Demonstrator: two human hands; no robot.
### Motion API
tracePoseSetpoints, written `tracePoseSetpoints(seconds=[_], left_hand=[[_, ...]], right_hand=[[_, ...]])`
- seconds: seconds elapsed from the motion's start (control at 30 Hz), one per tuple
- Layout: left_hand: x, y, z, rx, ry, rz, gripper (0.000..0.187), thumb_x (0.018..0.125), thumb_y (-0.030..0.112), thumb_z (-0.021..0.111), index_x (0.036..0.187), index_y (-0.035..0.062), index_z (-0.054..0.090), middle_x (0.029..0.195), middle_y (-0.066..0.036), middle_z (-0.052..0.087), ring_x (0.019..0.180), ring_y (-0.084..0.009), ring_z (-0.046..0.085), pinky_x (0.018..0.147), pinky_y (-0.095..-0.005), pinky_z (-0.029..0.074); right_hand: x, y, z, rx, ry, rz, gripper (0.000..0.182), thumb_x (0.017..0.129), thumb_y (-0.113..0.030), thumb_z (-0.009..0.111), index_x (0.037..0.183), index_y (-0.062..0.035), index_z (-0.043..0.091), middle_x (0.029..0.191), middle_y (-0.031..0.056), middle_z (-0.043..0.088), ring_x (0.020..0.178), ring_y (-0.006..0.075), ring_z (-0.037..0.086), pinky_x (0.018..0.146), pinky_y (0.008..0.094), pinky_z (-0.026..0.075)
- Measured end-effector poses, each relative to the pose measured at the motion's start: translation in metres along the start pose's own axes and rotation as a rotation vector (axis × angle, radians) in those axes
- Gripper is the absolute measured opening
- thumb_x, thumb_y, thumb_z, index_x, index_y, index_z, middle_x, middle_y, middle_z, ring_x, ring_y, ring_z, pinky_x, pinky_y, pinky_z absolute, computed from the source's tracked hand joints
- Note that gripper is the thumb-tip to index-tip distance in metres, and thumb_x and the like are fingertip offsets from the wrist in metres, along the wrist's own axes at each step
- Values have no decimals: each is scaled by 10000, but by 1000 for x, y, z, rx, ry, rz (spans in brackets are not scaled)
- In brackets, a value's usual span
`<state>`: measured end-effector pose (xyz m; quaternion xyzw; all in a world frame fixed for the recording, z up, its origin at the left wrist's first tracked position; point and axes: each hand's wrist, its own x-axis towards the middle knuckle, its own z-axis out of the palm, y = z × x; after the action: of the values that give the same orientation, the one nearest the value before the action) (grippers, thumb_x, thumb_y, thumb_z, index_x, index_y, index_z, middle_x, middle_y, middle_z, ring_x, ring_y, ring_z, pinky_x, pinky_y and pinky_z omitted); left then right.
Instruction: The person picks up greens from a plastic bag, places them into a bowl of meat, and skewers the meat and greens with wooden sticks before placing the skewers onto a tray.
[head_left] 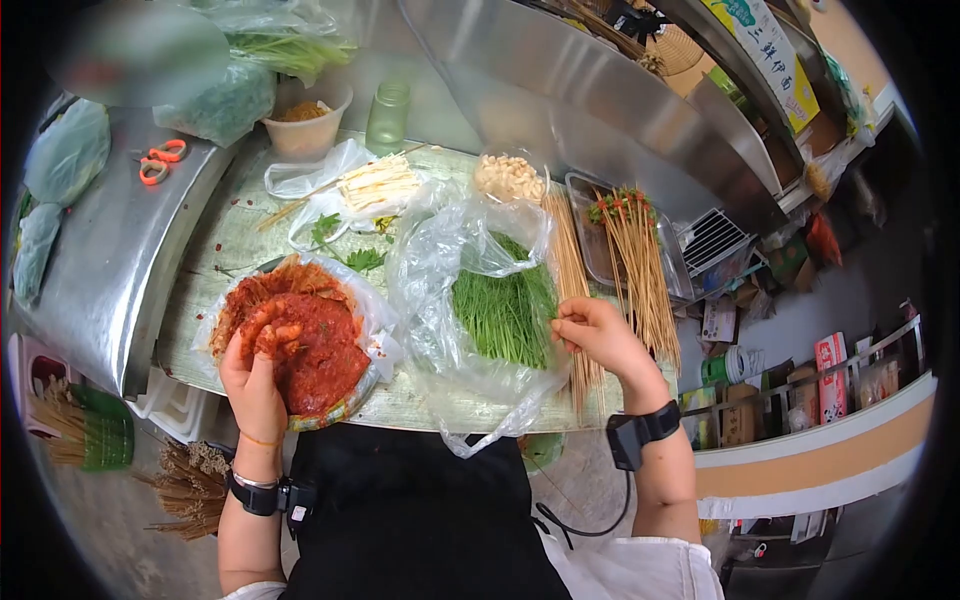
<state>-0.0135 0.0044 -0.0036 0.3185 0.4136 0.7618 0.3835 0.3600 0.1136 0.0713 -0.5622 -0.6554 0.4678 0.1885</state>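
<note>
My left hand (pixel 255 375) is over a bowl of chunky red paste (pixel 325 345), its fingertips coated red. Its fingers are curled in toward the thumb; what they hold, if anything, is lost in the red. Orange-red, sauce-covered leaves (pixel 290 282) lie along the bowl's far side, and a white plastic bag lines the rim. My right hand (pixel 600 335) is closed in a pinch beside a clear plastic bag (pixel 425 270) of thin green stalks (pixel 500 315). Whatever is between those fingertips is too small to make out. Bare wooden skewers (pixel 568 250) lie beside that hand.
A metal tray (pixel 592 245) has loaded skewers (pixel 635 265) across it. Behind stand a bowl of pale pieces (pixel 510 178), pale strips (pixel 380 183) on plastic, a green jar (pixel 388 115) and a tub (pixel 310 125). Orange-handled scissors (pixel 160 160) lie on the left metal counter.
</note>
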Motion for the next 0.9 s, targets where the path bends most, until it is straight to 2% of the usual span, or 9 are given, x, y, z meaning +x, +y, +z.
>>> tracePoseSetpoints(seconds=[0.03, 0.1, 0.2, 0.33, 0.43, 0.63, 0.7, 0.8, 0.9], left_hand=[[0, 0, 1, 54, -3, -8, 276, 895, 41, 481, 1157, -42, 503, 1079, -108, 596, 909, -174, 604, 812, -289, 491], [-1, 8, 8, 255, 1, 33, 235, 857, 20, 552, 1088, -27, 557, 1040, -84, 607, 879, -149, 591, 791, -266, 479], [-3, 28, 28, 868, -155, 495, 136, 707, -3, 624, 842, -10, 606, 874, -137, 615, 821, -281, 594, 746, -344, 475], [-4, 45, 64, 970, -506, 782, 218, 667, 46, 634, 885, 44, 620, 787, -79, 581, 719, -234, 582, 622, -318, 479], [0, 47, 66, 1124, -480, 885, 211, 683, 32, 607, 893, 48, 619, 775, -71, 575, 702, -220, 576, 597, -307, 474], [2, 35, 43, 1024, -418, 649, 251, 685, 13, 625, 935, 30, 619, 767, -61, 589, 703, -201, 586, 624, -291, 479], [-2, 32, 36, 383, -455, -213, 206, 737, -14, 592, 941, 7, 608, 809, -45, 614, 739, -106, 581, 641, -252, 470], [-5, 40, 40, 92, -420, -256, 154, 786, -22, 540, 926, -15, 602, 857, -28, 625, 792, -44, 555, 665, -220, 462], [-1, 35, 28, 358, -451, -180, 182, 792, -40, 519, 959, -23, 591, 905, -33, 621, 826, -68, 570, 706, -228, 476]], right_hand=[[-5, -22, 0, 59, -65, 34, 122, 846, -90, 572, 903, 16, 591, 739, 14, 617, 608, 35, 503, 525, 184, 390], [-4, -40, 9, 100, -109, 25, 126, 843, -91, 582, 913, 12, 596, 748, 23, 623, 600, 38, 499, 523, 186, 386], [3, -63, 39, 179, -212, 15, 158, 837, -92, 607, 938, 29, 606, 772, 36, 635, 627, 49, 523, 549, 189, 403], [7, -94, 89, 76, -335, -191, 179, 833, -87, 612, 928, 64, 615, 753, 53, 639, 701, 96, 579, 630, 225, 456], [6, -105, 111, -64, -350, -352, 148, 810, -87, 627, 912, 21, 636, 737, 59, 639, 664, 100, 575, 611, 239, 456], [-2, -111, 132, -36, -83, -471, 100, 776, -78, 668, 825, -2, 625, 669, 33, 599, 568, 64, 509, 534, 218, 423], [0, -109, 140, -27, -102, -472, 100, 765, -73, 677, 809, -4, 620, 660, 27, 589, 555, 55, 494, 523, 215, 416], [5, -104, 151, -4, -146, -458, 111, 751, -69, 689, 805, -8, 614, 654, 20, 574, 541, 53, 482, 514, 215, 409], [2, -113, 159, 1, -173, -448, 127, 742, -60, 688, 829, -9, 611, 686, 25, 567, 544, 71, 500, 517, 225, 416]])
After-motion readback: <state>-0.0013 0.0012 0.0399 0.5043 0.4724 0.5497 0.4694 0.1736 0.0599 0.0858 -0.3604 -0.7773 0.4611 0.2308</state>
